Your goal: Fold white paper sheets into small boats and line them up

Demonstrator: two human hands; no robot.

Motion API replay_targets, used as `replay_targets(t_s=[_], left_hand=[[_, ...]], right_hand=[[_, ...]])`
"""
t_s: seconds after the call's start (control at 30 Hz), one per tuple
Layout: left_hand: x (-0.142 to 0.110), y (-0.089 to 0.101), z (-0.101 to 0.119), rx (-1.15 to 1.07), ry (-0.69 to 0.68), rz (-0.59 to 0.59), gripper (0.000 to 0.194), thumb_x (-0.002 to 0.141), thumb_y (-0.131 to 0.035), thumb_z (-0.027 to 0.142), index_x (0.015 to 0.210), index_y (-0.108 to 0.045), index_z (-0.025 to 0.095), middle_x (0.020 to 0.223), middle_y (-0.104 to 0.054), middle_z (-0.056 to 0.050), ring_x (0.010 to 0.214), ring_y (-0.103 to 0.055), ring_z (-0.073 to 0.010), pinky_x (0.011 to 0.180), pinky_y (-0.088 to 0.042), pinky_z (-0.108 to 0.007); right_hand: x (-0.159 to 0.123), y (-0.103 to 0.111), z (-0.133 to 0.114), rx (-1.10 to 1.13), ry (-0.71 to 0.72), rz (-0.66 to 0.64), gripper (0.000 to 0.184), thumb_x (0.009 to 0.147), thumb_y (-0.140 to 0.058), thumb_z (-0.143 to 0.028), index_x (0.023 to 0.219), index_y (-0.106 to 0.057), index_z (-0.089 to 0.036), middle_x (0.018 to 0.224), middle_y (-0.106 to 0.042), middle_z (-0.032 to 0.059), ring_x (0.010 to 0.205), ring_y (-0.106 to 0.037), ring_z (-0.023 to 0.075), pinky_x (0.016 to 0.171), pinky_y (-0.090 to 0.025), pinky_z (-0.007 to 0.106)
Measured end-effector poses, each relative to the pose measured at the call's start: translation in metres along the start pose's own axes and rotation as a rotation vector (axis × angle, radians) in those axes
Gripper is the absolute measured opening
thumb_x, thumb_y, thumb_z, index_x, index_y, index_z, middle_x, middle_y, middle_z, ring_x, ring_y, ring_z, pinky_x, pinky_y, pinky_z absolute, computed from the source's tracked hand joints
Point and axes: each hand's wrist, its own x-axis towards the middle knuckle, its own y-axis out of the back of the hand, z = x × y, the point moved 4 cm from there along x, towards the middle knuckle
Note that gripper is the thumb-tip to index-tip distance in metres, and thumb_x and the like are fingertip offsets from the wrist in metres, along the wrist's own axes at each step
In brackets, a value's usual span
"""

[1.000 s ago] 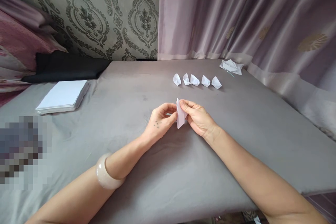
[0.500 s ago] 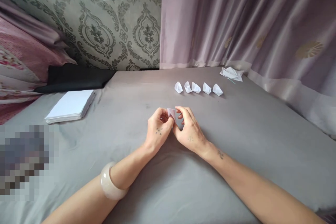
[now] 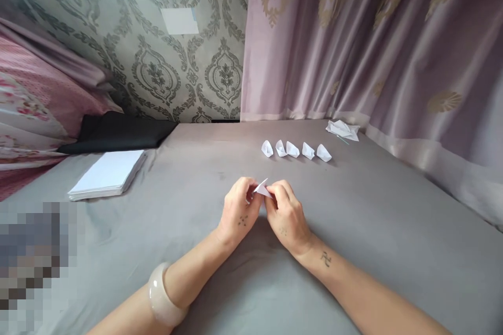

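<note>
Arrangement on the bench (image 3: 196, 154).
Paper stack (image 3: 108, 171), left; folded-paper row (image 3: 293, 149), beyond the hands (image 3: 241, 212); paper pile (image 3: 342, 130), far right, beside the curtain (image 3: 298, 63).

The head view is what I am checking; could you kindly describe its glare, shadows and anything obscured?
In the head view, a bright highlight glints on the bangle; soft shadow darkens the grey cloth at bottom centre; pixelation hides the lower left; the folded paper looks fairly sharp.

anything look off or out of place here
Nothing looks spilled. In the row of folded papers, the second and third from the left crowd together, while the others are spaced apart. The white papers at far right lie heaped unevenly. The lower-left patch is pixelated, so unclear.
</note>
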Motion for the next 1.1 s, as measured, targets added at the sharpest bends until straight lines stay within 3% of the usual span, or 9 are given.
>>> replay_targets(t_s=[0.2,0.27,0.37,0.57,0.67,0.73,0.87,0.97,1.1], left_hand=[[-0.005,0.0,-0.001,0.267,-0.109,0.044,0.011,0.08,-0.05,0.014,0.074,-0.046,0.022,0.069,-0.05,0.002,0.063,-0.047,-0.0135,0.06,-0.038,-0.024],[-0.008,-0.001,0.0,0.307,-0.179,0.016,0.011,0.082,-0.049,0.013,0.077,-0.046,0.022,0.071,-0.051,0.0,0.066,-0.049,-0.0143,0.061,-0.039,-0.025],[-0.012,-0.003,0.003,0.322,-0.312,-0.028,0.013,0.083,-0.046,0.01,0.081,-0.048,0.022,0.076,-0.056,-0.002,0.071,-0.051,-0.0159,0.064,-0.041,-0.026],[-0.014,-0.003,0.007,0.242,-0.408,-0.049,0.015,0.083,-0.046,0.008,0.087,-0.049,0.022,0.08,-0.057,-0.004,0.072,-0.05,-0.0165,0.068,-0.043,-0.028],[-0.014,-0.001,0.006,0.162,-0.304,-0.024,0.015,0.081,-0.049,0.008,0.086,-0.049,0.022,0.079,-0.056,-0.002,0.072,-0.051,-0.0156,0.068,-0.043,-0.027],[-0.011,-0.001,0.002,0.067,-0.145,-0.042,0.014,0.08,-0.053,0.011,0.087,-0.051,0.022,0.081,-0.057,-0.002,0.072,-0.053,-0.015,0.068,-0.045,-0.027],[-0.008,-0.01,-0.003,-0.374,0.199,-0.263,0.027,0.08,-0.057,0.016,0.106,-0.056,0.021,0.103,-0.065,-0.007,0.094,-0.061,-0.0185,0.082,-0.049,-0.03],[-0.008,-0.017,0.0,-0.61,0.238,-0.377,0.032,0.084,-0.054,0.017,0.116,-0.056,0.018,0.117,-0.064,-0.01,0.106,-0.06,-0.0208,0.093,-0.047,-0.033],[-0.01,-0.015,-0.002,-0.529,0.194,-0.272,0.031,0.083,-0.05,0.01,0.112,-0.06,0.017,0.111,-0.067,-0.009,0.1,-0.061,-0.0195,0.087,-0.047,-0.029]], right_hand=[[0.001,-0.004,0.007,-0.031,-0.137,-0.054,0.012,0.09,-0.045,-0.019,0.082,-0.054,-0.022,0.08,-0.057,0.0029,0.068,-0.058,0.016,0.06,-0.044,0.027],[0.001,-0.003,0.008,-0.074,-0.123,-0.072,0.01,0.089,-0.047,-0.02,0.091,-0.057,-0.021,0.084,-0.06,0.004,0.069,-0.059,0.0166,0.061,-0.044,0.027],[0.002,-0.001,0.009,-0.064,-0.056,-0.063,0.023,0.087,-0.047,-0.016,0.106,-0.058,-0.021,0.091,-0.064,0.0065,0.075,-0.062,0.0181,0.065,-0.046,0.028],[0.004,0.003,0.009,0.056,0.014,-0.047,0.025,0.083,-0.048,-0.009,0.1,-0.061,-0.021,0.085,-0.064,0.0057,0.078,-0.063,0.0177,0.07,-0.049,0.027],[0.004,0.005,0.009,0.041,0.04,-0.032,0.025,0.083,-0.048,-0.009,0.101,-0.062,-0.02,0.081,-0.062,0.0053,0.074,-0.062,0.0171,0.067,-0.049,0.027],[0.003,0.007,0.011,-0.004,0.06,-0.022,0.027,0.084,-0.046,-0.008,0.102,-0.062,-0.019,0.08,-0.062,0.0056,0.073,-0.062,0.0169,0.066,-0.049,0.027],[0.003,0.012,0.015,-0.127,0.11,0.001,0.028,0.085,-0.043,-0.007,0.101,-0.063,-0.017,0.078,-0.064,0.0065,0.071,-0.062,0.0163,0.064,-0.047,0.025],[0.003,0.014,0.014,-0.197,0.148,0.004,0.026,0.087,-0.043,-0.007,0.1,-0.064,-0.017,0.077,-0.065,0.0057,0.071,-0.063,0.0152,0.061,-0.045,0.023],[0.001,0.014,0.007,-0.196,0.206,0.047,0.024,0.085,-0.045,-0.006,0.097,-0.063,-0.017,0.074,-0.063,0.0032,0.066,-0.061,0.0131,0.056,-0.043,0.022]])
